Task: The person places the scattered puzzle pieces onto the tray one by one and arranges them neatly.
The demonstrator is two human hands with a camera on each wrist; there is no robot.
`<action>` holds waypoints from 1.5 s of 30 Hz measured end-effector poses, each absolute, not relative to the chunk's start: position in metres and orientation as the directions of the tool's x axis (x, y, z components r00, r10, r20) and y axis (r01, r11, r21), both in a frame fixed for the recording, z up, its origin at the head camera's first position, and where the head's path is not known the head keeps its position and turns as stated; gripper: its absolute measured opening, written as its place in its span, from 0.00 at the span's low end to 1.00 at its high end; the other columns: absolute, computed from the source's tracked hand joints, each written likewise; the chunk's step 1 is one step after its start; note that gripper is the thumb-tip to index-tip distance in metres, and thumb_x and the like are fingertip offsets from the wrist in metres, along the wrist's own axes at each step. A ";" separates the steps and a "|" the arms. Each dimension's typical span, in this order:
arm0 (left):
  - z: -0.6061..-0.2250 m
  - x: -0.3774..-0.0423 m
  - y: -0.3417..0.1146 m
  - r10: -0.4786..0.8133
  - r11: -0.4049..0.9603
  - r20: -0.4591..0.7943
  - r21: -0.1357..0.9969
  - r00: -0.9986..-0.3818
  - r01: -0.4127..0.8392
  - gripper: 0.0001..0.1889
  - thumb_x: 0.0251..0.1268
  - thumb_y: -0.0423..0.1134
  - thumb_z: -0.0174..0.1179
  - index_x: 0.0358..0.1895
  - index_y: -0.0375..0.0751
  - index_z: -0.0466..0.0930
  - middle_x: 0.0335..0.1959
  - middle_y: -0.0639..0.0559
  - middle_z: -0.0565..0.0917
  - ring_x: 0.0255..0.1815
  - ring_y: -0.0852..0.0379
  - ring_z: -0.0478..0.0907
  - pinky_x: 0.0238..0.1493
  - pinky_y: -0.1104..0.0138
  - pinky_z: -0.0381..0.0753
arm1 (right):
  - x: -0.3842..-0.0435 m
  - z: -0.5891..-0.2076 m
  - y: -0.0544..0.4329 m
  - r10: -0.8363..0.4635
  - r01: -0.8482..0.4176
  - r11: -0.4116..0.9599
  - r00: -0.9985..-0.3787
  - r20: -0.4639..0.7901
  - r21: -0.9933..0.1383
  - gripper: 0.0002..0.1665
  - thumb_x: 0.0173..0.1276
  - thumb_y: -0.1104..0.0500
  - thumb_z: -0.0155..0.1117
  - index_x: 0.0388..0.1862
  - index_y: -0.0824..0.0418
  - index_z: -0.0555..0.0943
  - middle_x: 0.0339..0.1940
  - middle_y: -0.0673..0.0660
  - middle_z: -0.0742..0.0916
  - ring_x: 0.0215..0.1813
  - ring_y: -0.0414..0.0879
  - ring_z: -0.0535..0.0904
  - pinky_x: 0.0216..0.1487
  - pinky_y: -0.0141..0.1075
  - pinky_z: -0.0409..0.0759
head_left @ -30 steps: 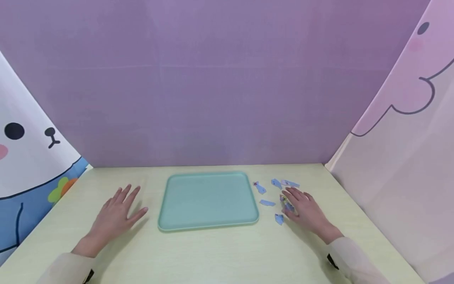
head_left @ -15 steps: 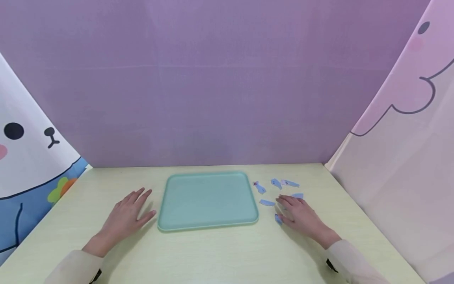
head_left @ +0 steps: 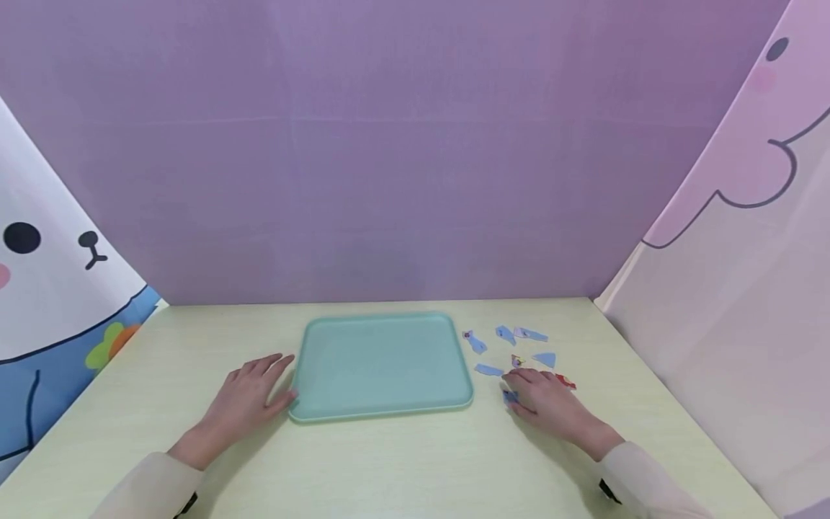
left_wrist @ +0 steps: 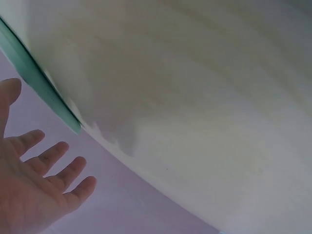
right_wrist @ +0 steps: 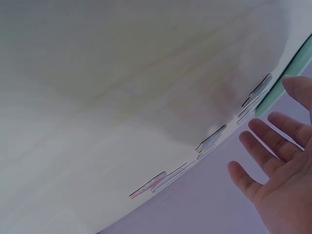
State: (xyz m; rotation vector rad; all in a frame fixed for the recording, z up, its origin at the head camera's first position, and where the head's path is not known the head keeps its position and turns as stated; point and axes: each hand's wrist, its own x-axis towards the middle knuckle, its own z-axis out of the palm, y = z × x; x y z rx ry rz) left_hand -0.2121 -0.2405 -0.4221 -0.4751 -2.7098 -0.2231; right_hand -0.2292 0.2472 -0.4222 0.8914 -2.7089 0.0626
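My left hand [head_left: 243, 404] is beside the left rim of a mint-green tray [head_left: 382, 367], its fingertips overlapping the rim in the head view. Its fingers are spread and loosely bent, holding nothing in the left wrist view. My right hand [head_left: 551, 407] hovers low among several flat, irregular printed pieces on the right of the table. A small blue piece [head_left: 510, 396] lies between its thumb and fingers in the head view. Beyond its knuckles a red piece [head_left: 566, 382] shows, partly covered. A yellow patterned piece [head_left: 516, 361] and a blue triangular piece [head_left: 545, 359] lie past the fingertips.
Nearer the tray are a long blue piece [head_left: 489, 370] and a tie-shaped blue piece [head_left: 475, 342]. Farther back lie another blue piece [head_left: 505, 334] and a narrow blue piece [head_left: 532, 334]. A purple backdrop [head_left: 415, 158] rises behind the pale table [head_left: 389, 468].
My left hand has moved right, up to the tray's edge. My right hand has drawn slightly nearer the body, uncovering the yellow, triangular and red pieces. The tray stays in place.
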 end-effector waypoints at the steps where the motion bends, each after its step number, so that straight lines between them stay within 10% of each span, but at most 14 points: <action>1: -0.422 -0.212 -0.240 0.296 0.931 0.386 0.090 -0.874 0.355 0.30 0.56 0.50 0.61 0.61 0.39 0.69 0.57 0.37 0.74 0.54 0.35 0.71 0.47 0.41 0.69 | -0.229 -0.422 0.247 -0.578 -0.590 0.806 -0.768 0.278 0.047 0.26 0.56 0.53 0.67 0.52 0.64 0.77 0.50 0.58 0.82 0.53 0.54 0.77 0.50 0.50 0.75; 45: -0.435 -0.225 -0.233 0.363 0.913 0.324 0.063 -0.873 0.403 0.22 0.55 0.50 0.60 0.50 0.41 0.77 0.50 0.44 0.79 0.47 0.42 0.76 0.41 0.47 0.75 | -0.231 -0.423 0.243 -0.597 -0.614 0.789 -0.769 0.229 -0.003 0.16 0.51 0.61 0.69 0.41 0.60 0.81 0.38 0.52 0.80 0.40 0.45 0.75 0.37 0.39 0.76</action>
